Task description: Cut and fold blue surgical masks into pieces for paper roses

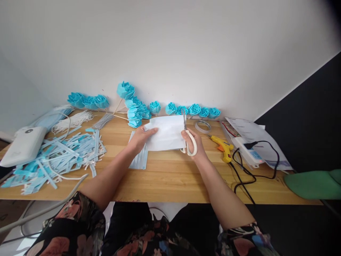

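My left hand [142, 137] pinches the left side of a white sheet [167, 132], thumb on top, holding it up over the wooden table. My right hand [195, 144] grips white-handled scissors [192, 143], whose blades point away from me along the sheet's right edge. The right thumb is close to that same edge. Partly under my left hand lies a pleated light-blue face mask [140, 159] on the table. Whether the blades are closed on the sheet I cannot tell.
Blue handmade flowers [133, 106] line the wall. Cut mask strips [66, 153] and a white power bank [25, 145] lie left. To the right are a tape roll [203, 126], a yellow glue gun [223, 147], a power strip [247, 153] with black cords, and a green object [314, 184].
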Action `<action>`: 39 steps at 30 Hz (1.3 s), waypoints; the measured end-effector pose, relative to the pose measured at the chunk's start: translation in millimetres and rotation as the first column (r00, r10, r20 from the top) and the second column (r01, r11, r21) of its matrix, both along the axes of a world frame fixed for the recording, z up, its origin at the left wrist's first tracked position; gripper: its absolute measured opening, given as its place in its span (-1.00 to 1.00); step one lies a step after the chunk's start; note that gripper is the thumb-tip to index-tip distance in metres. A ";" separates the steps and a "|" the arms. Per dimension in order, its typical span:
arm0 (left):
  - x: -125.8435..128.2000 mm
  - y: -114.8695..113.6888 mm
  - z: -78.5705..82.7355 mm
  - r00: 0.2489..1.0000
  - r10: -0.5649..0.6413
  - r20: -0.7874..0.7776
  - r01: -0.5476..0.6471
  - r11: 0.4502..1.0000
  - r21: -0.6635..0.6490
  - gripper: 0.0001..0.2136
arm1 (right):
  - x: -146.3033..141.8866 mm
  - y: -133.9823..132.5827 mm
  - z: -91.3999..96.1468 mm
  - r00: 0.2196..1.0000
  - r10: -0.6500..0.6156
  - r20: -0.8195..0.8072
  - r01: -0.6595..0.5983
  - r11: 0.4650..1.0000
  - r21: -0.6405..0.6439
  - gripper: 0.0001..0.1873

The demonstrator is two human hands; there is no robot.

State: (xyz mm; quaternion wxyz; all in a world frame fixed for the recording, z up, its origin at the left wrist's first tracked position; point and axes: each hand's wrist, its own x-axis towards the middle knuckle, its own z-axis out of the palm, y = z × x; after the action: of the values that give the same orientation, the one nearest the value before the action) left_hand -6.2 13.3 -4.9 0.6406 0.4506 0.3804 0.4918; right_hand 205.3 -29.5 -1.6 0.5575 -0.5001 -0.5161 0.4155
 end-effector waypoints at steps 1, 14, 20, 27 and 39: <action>-1.1 2.3 -0.7 0.999 0.016 0.031 -0.016 1.000 -0.008 -0.58 | 1.5 0.3 1.5 1.000 -0.016 -0.012 0.016 1.000 -0.012 -0.50; -9.3 8.2 10.3 0.943 0.129 0.307 -0.097 0.989 -0.115 -0.64 | -4.3 0.5 0.5 0.980 0.109 -0.168 -0.127 0.986 -0.105 -0.50; 4.5 -11.9 15.3 0.855 -0.221 0.469 0.229 0.973 0.039 -0.44 | -12.0 -3.6 1.7 0.967 0.137 -0.215 -0.172 0.973 -0.154 -0.35; 10.9 -7.5 -6.8 0.889 -0.226 0.399 0.274 0.959 -0.068 -0.55 | -12.2 -3.8 -4.2 0.967 0.207 -0.147 -0.229 0.961 -0.155 -0.40; 10.7 -3.5 -3.4 0.872 -0.255 0.418 0.388 0.880 -0.273 -0.23 | -4.9 -13.0 2.0 0.881 0.464 0.098 -0.461 0.886 -0.048 -0.54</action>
State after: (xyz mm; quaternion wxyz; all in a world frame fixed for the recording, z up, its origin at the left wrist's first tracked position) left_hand 4.4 9.9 -8.2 0.8438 0.2870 0.2521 0.3771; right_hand 200.4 -42.5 0.4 0.4082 -0.3904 -0.6447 0.5151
